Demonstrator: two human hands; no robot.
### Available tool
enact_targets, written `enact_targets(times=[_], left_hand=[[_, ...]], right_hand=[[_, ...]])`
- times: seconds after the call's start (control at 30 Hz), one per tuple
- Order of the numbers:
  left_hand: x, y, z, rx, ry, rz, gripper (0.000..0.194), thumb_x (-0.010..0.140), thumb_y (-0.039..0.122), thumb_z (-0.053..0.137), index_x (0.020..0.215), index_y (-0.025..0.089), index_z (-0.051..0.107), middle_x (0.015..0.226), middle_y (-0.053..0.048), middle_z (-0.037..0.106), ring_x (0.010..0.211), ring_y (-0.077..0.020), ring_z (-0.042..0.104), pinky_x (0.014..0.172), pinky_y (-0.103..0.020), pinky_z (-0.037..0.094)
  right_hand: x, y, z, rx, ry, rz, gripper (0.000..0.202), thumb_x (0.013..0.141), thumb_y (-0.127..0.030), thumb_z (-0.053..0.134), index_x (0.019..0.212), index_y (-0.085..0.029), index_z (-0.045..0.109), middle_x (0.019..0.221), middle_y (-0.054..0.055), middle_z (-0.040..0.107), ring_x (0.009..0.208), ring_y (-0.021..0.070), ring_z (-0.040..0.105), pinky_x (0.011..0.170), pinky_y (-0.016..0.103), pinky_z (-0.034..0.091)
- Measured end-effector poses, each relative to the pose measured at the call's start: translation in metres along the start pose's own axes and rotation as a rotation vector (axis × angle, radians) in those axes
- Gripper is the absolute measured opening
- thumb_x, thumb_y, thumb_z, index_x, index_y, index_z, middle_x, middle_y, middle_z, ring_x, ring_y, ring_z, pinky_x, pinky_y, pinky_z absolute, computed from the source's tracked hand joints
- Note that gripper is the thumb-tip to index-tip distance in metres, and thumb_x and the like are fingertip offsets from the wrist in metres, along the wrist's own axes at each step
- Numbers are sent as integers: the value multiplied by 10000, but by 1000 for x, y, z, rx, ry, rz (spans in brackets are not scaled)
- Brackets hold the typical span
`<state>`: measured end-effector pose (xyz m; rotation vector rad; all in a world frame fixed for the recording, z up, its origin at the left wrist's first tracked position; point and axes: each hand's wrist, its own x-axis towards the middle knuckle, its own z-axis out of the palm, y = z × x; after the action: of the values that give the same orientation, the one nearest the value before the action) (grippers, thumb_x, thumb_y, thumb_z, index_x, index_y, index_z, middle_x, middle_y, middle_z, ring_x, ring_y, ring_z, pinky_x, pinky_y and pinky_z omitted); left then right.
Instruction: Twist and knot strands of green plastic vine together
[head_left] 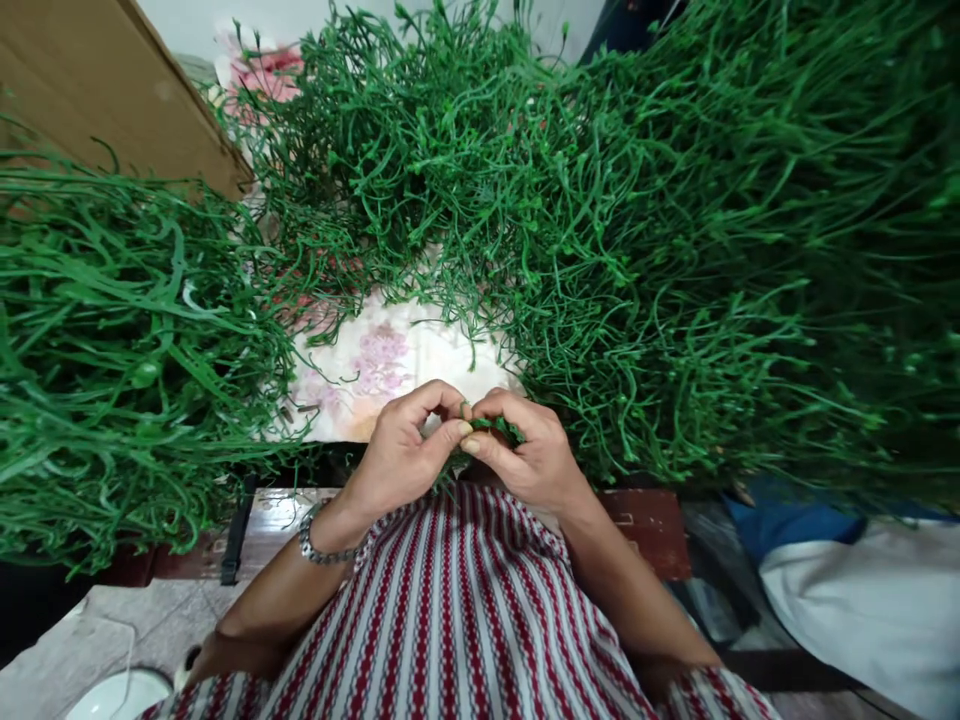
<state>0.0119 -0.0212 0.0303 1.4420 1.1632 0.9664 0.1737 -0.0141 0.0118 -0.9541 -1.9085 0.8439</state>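
Just above my striped top, at the near edge of the table, my left hand (411, 447) and my right hand (528, 447) meet fingertip to fingertip. Both pinch thin green stems (495, 428), some of which show between the fingers and under the right hand. A patterned band circles my left wrist. Beyond the hands lies a white cloth (435, 352) with pink and purple flowers. Long curly green stems form a large pile (637, 230) from the centre to the right, and another pile (127, 360) lies on the left.
A cardboard box (112, 90) stands at the back left behind the left pile. A reddish-brown wooden surface (649, 525) shows below the table edge. White fabric (870, 600) lies at the lower right, and a white round object (124, 695) at the lower left.
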Motion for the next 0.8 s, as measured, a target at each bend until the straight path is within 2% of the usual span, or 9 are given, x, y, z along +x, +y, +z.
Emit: enact_targets(times=[0.17,0.33,0.4,0.53,0.7,0.8], left_hand=[[-5,6,-3,46,-97,17,65,786,139,532,725,158,519,670,16,504,637,-99,466,613,-211,385],[-7,17,-10,375,-191,160,103,788,83,475,778,151,551,711,2,533,683,-110,488,633,-229,367],[-6,19,-11,416,-227,157,116,783,74,466,768,147,555,698,8,525,670,-104,481,632,-226,363],[-5,17,-13,333,-296,66,105,779,106,474,704,142,538,648,23,500,613,-91,447,586,-214,344],[-3,10,-19,135,-396,-21,124,783,229,544,699,139,533,624,29,470,578,-84,406,535,-204,322],[-2,6,-21,106,-414,-54,128,764,234,573,689,138,535,614,31,468,565,-82,399,522,-202,314]], right_hand=[[-5,-4,-6,13,-29,-55,79,823,-227,585,796,-170,538,656,-20,543,586,86,502,565,207,391],[-7,-9,-13,-159,-129,-143,69,844,-224,537,832,-156,539,692,7,559,598,99,503,559,221,383],[-8,-10,-14,-233,-151,-183,71,852,-217,518,835,-151,540,696,14,562,592,103,497,552,225,377],[-9,-11,-15,-286,-181,-235,83,866,-212,491,845,-150,542,694,20,567,591,108,503,551,226,380],[-9,-9,-15,-275,-235,-254,87,866,-224,498,829,-154,533,669,15,562,567,106,493,542,227,383],[-9,-8,-15,-281,-273,-242,103,868,-226,499,834,-138,539,668,20,566,579,110,511,552,229,394]])
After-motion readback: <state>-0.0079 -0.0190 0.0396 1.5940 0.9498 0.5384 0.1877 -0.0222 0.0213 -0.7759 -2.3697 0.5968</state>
